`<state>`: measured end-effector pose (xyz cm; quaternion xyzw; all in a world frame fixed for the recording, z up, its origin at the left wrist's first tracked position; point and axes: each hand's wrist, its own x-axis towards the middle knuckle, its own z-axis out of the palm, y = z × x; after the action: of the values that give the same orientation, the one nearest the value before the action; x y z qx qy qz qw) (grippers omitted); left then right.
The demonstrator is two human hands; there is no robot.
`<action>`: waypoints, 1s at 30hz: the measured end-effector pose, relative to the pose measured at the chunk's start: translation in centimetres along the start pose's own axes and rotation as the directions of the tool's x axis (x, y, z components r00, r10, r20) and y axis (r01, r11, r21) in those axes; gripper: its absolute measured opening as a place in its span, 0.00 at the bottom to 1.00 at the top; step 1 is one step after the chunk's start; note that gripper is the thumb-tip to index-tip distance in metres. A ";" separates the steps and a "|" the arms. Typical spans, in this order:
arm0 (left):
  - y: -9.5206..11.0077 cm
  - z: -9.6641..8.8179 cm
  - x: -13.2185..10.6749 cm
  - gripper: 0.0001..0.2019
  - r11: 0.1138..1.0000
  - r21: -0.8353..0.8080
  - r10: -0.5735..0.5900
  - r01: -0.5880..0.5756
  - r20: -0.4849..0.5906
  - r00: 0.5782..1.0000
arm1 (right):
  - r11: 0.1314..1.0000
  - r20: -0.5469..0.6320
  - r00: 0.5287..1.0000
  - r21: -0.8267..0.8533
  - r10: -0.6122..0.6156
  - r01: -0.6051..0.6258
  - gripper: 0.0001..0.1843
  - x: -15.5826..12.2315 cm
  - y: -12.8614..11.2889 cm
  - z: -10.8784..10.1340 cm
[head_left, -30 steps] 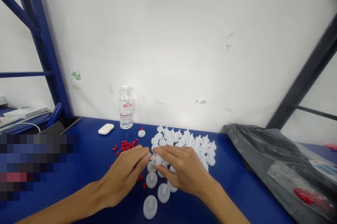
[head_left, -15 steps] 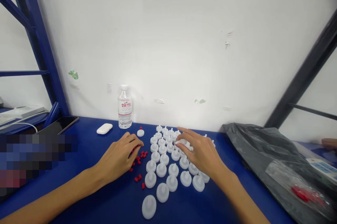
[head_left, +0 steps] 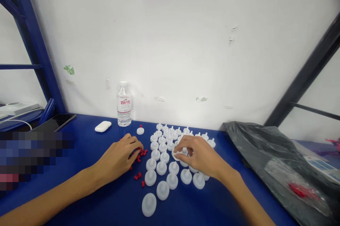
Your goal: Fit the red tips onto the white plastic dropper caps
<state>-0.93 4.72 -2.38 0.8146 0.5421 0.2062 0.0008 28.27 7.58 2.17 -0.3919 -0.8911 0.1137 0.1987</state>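
Note:
My left hand (head_left: 120, 153) is low over the scattered small red caps (head_left: 145, 152), thumb and forefinger drawn together. Whatever lies between its fingertips is hidden. On the right, my right hand (head_left: 199, 153) reaches into a group of white nozzle caps (head_left: 161, 168), round with a thin upright spout. Its thumb and forefinger close on the spout of one white nozzle cap (head_left: 175, 156) in the middle of the group. Several more white caps are partly covered by this hand. Apart at the back stands a white nozzle cap (head_left: 140, 131) with a red tip on its spout.
A water bottle (head_left: 124, 105) stands by the wall, with a white earphone case (head_left: 103, 126) and a dark phone (head_left: 57, 123) to its left. At right lies a dark grey plastic bag (head_left: 247, 148), with a clear bag of red pieces (head_left: 300, 188) on it.
My right hand has come down and closed its fingers on a white nozzle cap. My left hand stays at the red caps. The view has shifted slightly.

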 end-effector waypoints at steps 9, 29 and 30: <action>-0.1 0.2 0.0 0.12 1.000 -0.011 -0.017 0.017 0.005 1.000 | 1.000 0.068 0.998 -0.019 0.001 0.000 0.07 0.1 0.3 0.7; -1.8 -0.4 0.5 0.21 0.996 0.066 0.059 -0.057 -0.038 0.998 | 1.000 0.122 0.992 0.019 -0.009 0.006 0.13 -0.2 -0.7 0.3; -2.0 -0.3 0.5 0.22 0.996 0.075 0.054 -0.052 -0.022 0.998 | 1.000 0.132 0.991 0.022 -0.007 0.004 0.13 -0.2 -0.6 0.3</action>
<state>-2.65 5.89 -2.39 0.8257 0.5274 0.1957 -0.0416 27.80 7.03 2.07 -0.3790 -0.9020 0.1483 0.1438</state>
